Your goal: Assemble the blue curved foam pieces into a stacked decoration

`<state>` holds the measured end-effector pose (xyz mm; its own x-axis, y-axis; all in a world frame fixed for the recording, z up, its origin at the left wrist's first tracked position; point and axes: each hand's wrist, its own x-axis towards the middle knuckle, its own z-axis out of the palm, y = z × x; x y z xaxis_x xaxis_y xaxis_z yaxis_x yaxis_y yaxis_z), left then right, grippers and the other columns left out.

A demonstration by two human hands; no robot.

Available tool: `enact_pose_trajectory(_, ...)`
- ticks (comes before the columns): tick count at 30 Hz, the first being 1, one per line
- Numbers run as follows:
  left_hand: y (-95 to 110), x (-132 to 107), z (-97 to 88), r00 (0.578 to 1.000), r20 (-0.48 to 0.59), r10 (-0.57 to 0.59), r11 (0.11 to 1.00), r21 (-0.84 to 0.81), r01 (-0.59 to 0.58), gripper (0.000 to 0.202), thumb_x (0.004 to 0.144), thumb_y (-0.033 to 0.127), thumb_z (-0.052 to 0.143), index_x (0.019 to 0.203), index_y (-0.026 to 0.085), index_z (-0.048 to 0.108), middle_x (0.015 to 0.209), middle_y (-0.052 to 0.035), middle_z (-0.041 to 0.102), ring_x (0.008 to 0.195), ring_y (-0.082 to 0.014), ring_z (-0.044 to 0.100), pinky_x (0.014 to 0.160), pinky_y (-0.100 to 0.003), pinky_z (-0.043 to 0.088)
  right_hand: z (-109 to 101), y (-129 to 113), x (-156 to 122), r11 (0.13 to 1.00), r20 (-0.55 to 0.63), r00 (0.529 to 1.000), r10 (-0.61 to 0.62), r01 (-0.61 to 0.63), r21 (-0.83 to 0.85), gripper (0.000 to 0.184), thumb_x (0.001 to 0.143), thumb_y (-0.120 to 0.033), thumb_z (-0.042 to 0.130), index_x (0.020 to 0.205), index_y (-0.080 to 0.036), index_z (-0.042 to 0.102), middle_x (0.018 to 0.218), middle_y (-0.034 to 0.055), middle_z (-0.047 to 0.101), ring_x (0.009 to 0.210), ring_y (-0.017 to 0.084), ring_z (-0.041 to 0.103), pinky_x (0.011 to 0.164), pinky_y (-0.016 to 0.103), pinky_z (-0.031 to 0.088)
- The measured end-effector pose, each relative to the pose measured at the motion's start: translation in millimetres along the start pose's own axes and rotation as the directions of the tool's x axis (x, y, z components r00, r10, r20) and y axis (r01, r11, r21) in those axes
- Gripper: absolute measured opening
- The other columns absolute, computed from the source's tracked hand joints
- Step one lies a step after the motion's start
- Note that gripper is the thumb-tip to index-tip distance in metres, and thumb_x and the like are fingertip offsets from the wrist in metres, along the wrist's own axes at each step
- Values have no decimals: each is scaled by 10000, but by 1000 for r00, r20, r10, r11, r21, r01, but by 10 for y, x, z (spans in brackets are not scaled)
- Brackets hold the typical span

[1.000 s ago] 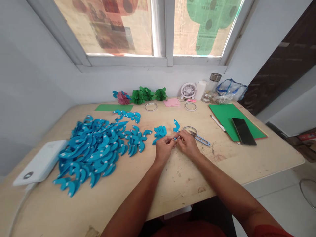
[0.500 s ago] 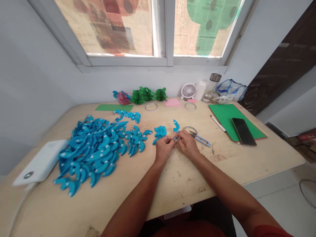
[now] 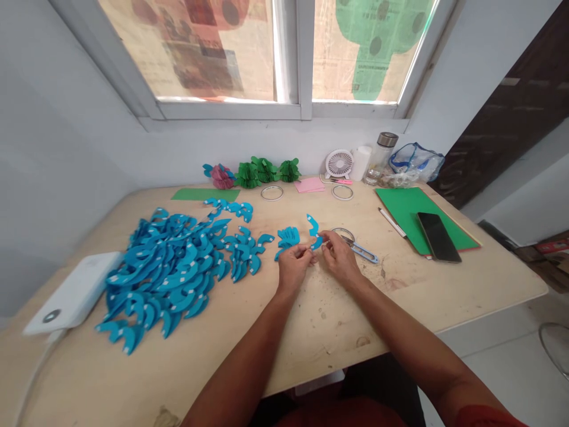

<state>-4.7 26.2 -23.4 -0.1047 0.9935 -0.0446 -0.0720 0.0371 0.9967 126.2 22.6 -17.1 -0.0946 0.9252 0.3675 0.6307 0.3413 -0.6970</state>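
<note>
My right hand (image 3: 338, 255) pinches a curved blue paper piece (image 3: 313, 226) between thumb and forefinger, and the piece points away from me in an S-like bend. Close on its left, my left hand (image 3: 293, 268) is closed, thumb and forefinger pressed together near the lower end of the paper. Whatever lies between those fingertips is too small to make out. Just beyond the left hand sits a bunched blue paper stack (image 3: 288, 236). To the right of my right hand lie light-blue-handled scissors or snips (image 3: 365, 253), partly across a roll of tape (image 3: 342, 231).
A big heap of blue curved paper pieces (image 3: 173, 261) covers the left side, beside a white power bank (image 3: 73, 293) with a cable. Green paper ornaments (image 3: 264, 170), a small fan (image 3: 339, 163) and a bottle (image 3: 382, 159) line the wall. A phone (image 3: 439, 237) rests on green sheets at right.
My hands have drawn slightly apart. The blue paper piece has shifted a little left, and more of its lower part shows between the hands.
</note>
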Motion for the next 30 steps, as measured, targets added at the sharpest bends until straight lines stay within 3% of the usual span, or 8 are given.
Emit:
enact_pose_trajectory(4, -11, -2, -1, 999, 20, -28, 997, -66, 30, 146, 635, 217, 620, 724, 120, 683, 568, -21, 654, 468, -116, 576, 466, -218, 477, 10, 23, 15, 974, -23, 993, 116, -109, 200, 358, 770, -188, 480, 1129, -193, 478, 857, 33, 611, 678, 146, 551, 620, 258, 436)
enact_pose_trajectory(8, -9, -9, 8, 996, 85, -34, 994, -102, 43, 140, 634, 232, 635, 697, 111, 667, 573, -26, 652, 466, -106, 571, 480, -219, 475, 31, 90, 41, 945, 30, 986, 165, -167, 281, 131, 780, -286, 496, 790, -175, 564, 651, -7, 541, 580, 123, 484, 539, 234, 388)
enact_pose_trajectory(10, -9, -9, 15, 994, 107, -39, 991, -122, 52, 172, 638, 255, 645, 728, 109, 663, 568, -27, 649, 461, -106, 568, 471, -219, 469, 35, 117, 52, 942, 42, 984, 176, -180, 283, 186, 782, -314, 496, 665, -175, 534, 584, -22, 489, 543, 109, 439, 511, 224, 356)
enact_pose_trajectory(13, -16, 0, 19, 992, 119, -43, 989, -136, 59, 237, 645, 306, 659, 784, 114, 657, 543, -21, 637, 449, -109, 563, 449, -218, 457, 36, 132, 60, 936, 62, 983, 174, -184, 301, 204, 780, -334, 505, 664, -171, 543, 570, -27, 482, 534, 103, 421, 496, 215, 342)
enact_pose_trajectory(17, -34, 18, 10, 993, 117, -25, 994, -105, 38, 233, 664, 352, 649, 700, 122, 638, 544, -28, 635, 449, -107, 557, 432, -208, 441, 37, 130, 56, 926, 86, 983, 162, -182, 330, 232, 787, -363, 501, 683, -167, 569, 583, -18, 509, 539, 108, 437, 498, 216, 352)
enact_pose_trajectory(23, -27, 15, -2, 992, 127, 0, 996, -84, 10, 222, 701, 347, 621, 712, 125, 630, 584, -31, 651, 458, -100, 557, 453, -205, 444, 22, 128, 57, 927, 77, 985, 153, -171, 335, 267, 799, -370, 488, 654, -174, 598, 562, -8, 522, 531, 121, 456, 497, 226, 349)
enact_pose_trajectory(30, -38, 10, -3, 993, 47, 105, 994, -21, -105, 297, 721, 295, 607, 972, 136, 612, 822, -66, 683, 652, -139, 638, 556, -230, 494, -14, 79, 46, 973, 21, 990, 137, -139, 184, 240, 785, -341, 514, 618, -183, 584, 518, -18, 493, 488, 116, 423, 469, 227, 302)
